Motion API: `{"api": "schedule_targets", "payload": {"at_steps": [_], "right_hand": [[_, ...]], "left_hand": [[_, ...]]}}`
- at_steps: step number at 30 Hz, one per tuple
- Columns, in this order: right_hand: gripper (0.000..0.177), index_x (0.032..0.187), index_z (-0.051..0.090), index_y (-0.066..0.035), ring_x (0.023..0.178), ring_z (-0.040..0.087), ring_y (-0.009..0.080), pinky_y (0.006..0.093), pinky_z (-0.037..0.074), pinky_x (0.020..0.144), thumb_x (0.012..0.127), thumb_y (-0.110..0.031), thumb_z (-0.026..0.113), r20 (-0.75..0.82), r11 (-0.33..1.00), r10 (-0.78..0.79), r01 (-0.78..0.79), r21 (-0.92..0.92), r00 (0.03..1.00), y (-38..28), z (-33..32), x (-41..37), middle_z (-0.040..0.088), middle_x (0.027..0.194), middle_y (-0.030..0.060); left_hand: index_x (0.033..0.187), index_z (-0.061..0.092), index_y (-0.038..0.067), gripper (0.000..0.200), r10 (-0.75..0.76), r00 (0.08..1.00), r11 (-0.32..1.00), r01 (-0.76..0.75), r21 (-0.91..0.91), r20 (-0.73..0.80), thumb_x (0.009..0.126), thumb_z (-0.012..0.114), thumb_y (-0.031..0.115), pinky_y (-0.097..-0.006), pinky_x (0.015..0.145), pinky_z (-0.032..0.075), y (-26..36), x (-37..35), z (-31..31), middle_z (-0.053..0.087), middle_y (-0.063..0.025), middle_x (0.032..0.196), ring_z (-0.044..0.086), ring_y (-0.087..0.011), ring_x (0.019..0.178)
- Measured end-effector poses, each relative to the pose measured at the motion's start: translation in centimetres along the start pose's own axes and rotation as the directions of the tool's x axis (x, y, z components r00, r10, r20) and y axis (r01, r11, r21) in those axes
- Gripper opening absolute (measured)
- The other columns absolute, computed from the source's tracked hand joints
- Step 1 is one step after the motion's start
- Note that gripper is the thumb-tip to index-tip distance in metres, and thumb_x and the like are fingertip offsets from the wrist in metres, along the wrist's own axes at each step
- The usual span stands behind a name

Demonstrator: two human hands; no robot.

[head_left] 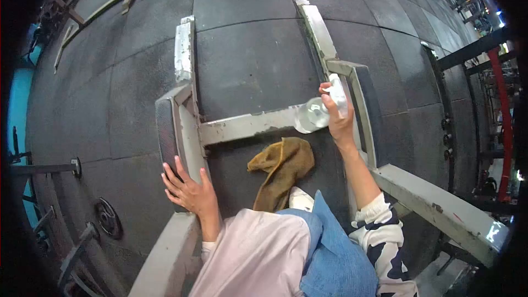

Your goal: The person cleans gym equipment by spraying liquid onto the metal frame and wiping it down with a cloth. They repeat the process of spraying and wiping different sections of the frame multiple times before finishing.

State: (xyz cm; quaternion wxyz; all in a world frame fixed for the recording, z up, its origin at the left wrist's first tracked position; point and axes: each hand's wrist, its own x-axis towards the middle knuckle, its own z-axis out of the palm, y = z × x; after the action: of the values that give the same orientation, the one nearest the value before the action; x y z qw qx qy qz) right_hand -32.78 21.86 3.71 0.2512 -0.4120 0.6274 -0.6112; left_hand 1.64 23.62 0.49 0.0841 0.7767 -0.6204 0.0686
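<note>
My left hand (191, 188) lies with fingers spread on the dark padded armrest (167, 132) of a grey metal frame. In my right hand (341, 118) is a clear spray bottle (312, 116) with a white trigger head. The bottle is tilted, its body pointing left, close to the right padded arm (367, 104) and in front of part of the frame's crossbar (247, 127). A crumpled brown cloth (291, 162) is between the two arms, below the crossbar; neither hand touches it.
Two worn metal legs reach forward over dark rubber floor tiles (242, 49). A thick grey beam (440, 203) runs to the lower right. On the left are a round black weight plate (107, 218) and metal bars. Racks with a red strap (501, 126) stand on the right.
</note>
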Motion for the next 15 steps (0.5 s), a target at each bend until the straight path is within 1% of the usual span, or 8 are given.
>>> {"api": "schedule_targets", "payload": {"at_steps": [3, 5, 6, 7, 9, 11, 12, 15], "right_hand": [[0.034, 0.106, 0.062, 0.003, 0.088, 0.06, 0.0119, 0.0242, 0.048, 0.077, 0.091, -0.027, 0.058, -0.032, 0.998, 0.046, -0.045, 0.038, 0.998, -2.8, -2.0, -3.1, 0.062, 0.097, 0.0065], [0.038, 0.104, 0.064, 0.004, 0.085, 0.061, 0.012, 0.0239, 0.049, 0.074, 0.092, -0.031, 0.059, -0.032, 0.992, 0.103, -0.106, -0.073, 0.994, -3.6, -3.9, -4.9, 0.064, 0.092, 0.0065], [0.048, 0.112, 0.061, 0.003, 0.083, 0.061, 0.0113, 0.0251, 0.049, 0.075, 0.093, -0.04, 0.057, 0.009, 0.979, 0.155, -0.153, -0.132, 0.988, -3.5, -4.9, -5.7, 0.065, 0.096, 0.0064], [0.051, 0.109, 0.063, 0.002, 0.077, 0.06, 0.0097, 0.0236, 0.048, 0.07, 0.092, -0.046, 0.057, -0.041, 0.978, 0.175, -0.179, -0.109, 0.984, -3.4, -5.2, -6.5, 0.065, 0.091, 0.0053], [0.054, 0.107, 0.065, 0.001, 0.072, 0.06, 0.0085, 0.023, 0.047, 0.066, 0.091, -0.05, 0.056, -0.049, 0.937, 0.327, -0.33, -0.117, 0.944, -1.9, -6.5, -8.4, 0.066, 0.087, 0.0048], [0.051, 0.104, 0.065, 0.001, 0.069, 0.059, 0.0081, 0.0229, 0.047, 0.062, 0.091, -0.048, 0.057, -0.071, 0.914, 0.392, -0.397, -0.082, 0.917, -0.5, -6.6, -9.9, 0.065, 0.085, 0.0045], [0.049, 0.102, 0.066, 0.002, 0.066, 0.058, 0.0077, 0.0229, 0.047, 0.059, 0.091, -0.045, 0.058, -0.084, 0.89, 0.451, -0.455, -0.04, 0.889, -0.1, -6.7, -10.5, 0.065, 0.082, 0.0042], [0.05, 0.097, 0.067, -0.001, 0.064, 0.058, 0.0076, 0.0225, 0.047, 0.057, 0.091, -0.049, 0.057, -0.121, 0.846, 0.532, -0.533, 0.025, 0.838, 0.8, -7.5, -12.0, 0.064, 0.079, 0.0033]], "left_hand": [[0.144, 0.031, 0.031, 0.074, 0.005, 1.0, 0.998, -0.005, -0.07, 0.004, 0.081, 0.068, 0.035, -0.0596, 0.106, 0.024, -0.4, -0.2, -0.1, 0.024, -0.0041, 0.152, 0.025, -0.0336, 0.138], [0.144, 0.031, 0.031, 0.073, 0.023, 1.0, 0.995, -0.022, -0.1, 0.012, 0.081, 0.067, 0.035, -0.0599, 0.106, 0.024, -0.8, -0.3, 0.0, 0.023, -0.0049, 0.153, 0.025, -0.0348, 0.138], [0.144, 0.031, 0.031, 0.073, 0.027, 1.0, 0.995, -0.026, -0.097, 0.008, 0.081, 0.067, 0.036, -0.0599, 0.106, 0.024, -0.8, -0.4, 0.0, 0.023, -0.0049, 0.153, 0.025, -0.0351, 0.138], [0.145, 0.031, 0.031, 0.073, 0.032, 0.999, 0.995, -0.032, -0.093, -0.001, 0.081, 0.067, 0.036, -0.0599, 0.106, 0.024, -0.8, -0.3, 0.0, 0.022, -0.0049, 0.153, 0.025, -0.0354, 0.138], [0.145, 0.031, 0.029, 0.074, 0.057, 0.998, 0.995, -0.055, -0.084, 0.015, 0.081, 0.067, 0.037, -0.0596, 0.106, 0.024, -1.3, -0.5, 0.1, 0.021, -0.0083, 0.154, 0.025, -0.037, 0.138], [0.145, 0.031, 0.024, 0.075, 0.012, 0.998, 0.987, -0.021, -0.16, -0.056, 0.081, 0.067, 0.036, -0.058, 0.107, 0.024, -1.6, -0.5, 0.3, 0.018, -0.0124, 0.154, 0.023, -0.0369, 0.139], [0.146, 0.03, 0.022, 0.076, -0.032, 0.999, 0.992, 0.032, -0.124, 0.002, 0.081, 0.067, 0.038, -0.0556, 0.106, 0.026, -1.6, -0.2, 0.3, 0.015, -0.0157, 0.155, 0.024, -0.0375, 0.139], [0.146, 0.029, 0.021, 0.076, -0.006, 1.0, 0.993, 0.005, -0.119, -0.013, 0.082, 0.066, 0.04, -0.0534, 0.105, 0.027, -2.1, -0.2, 0.8, 0.014, -0.0167, 0.155, 0.024, -0.0381, 0.139]]}}
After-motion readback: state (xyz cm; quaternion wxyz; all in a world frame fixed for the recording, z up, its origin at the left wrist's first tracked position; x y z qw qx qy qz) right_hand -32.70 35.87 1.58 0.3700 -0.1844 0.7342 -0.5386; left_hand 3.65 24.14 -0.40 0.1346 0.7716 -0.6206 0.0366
